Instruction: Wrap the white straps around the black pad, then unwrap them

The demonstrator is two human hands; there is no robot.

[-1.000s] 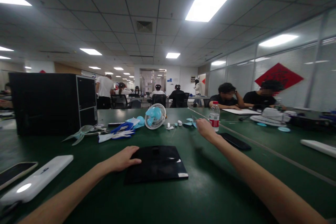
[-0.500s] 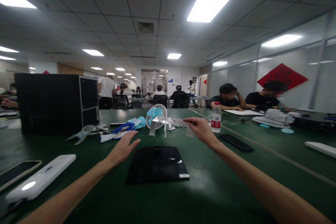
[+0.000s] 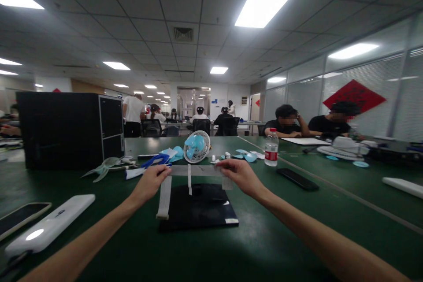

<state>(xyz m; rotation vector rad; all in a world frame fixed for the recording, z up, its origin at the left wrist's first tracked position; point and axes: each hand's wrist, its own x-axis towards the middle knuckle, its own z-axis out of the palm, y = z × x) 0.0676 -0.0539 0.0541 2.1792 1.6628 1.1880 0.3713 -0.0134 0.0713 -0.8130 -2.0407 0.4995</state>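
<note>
A wide, dark-green table (image 3: 257, 240) spreads beneath everything, with a black, box-shaped computer case (image 3: 62, 132) standing on its left side. A flat, glossy black plate (image 3: 205, 211) lies on the table in front of the person. A long, white, rounded bar (image 3: 51, 222) rests at near left, and a round white fan with light-blue blades (image 3: 197, 146) stands beyond the plate. A thin, translucent, film-like strip (image 3: 209, 170) is held about level above the plate's far edge. The person's left hand (image 3: 150, 183) pinches its left end between thumb and fingers; the right hand (image 3: 243, 176) likewise pinches it near the right end. From the strip hang 3 white, flat ribbon tails (image 3: 164, 198); whether the leftmost touches the plate cannot be told.
</note>
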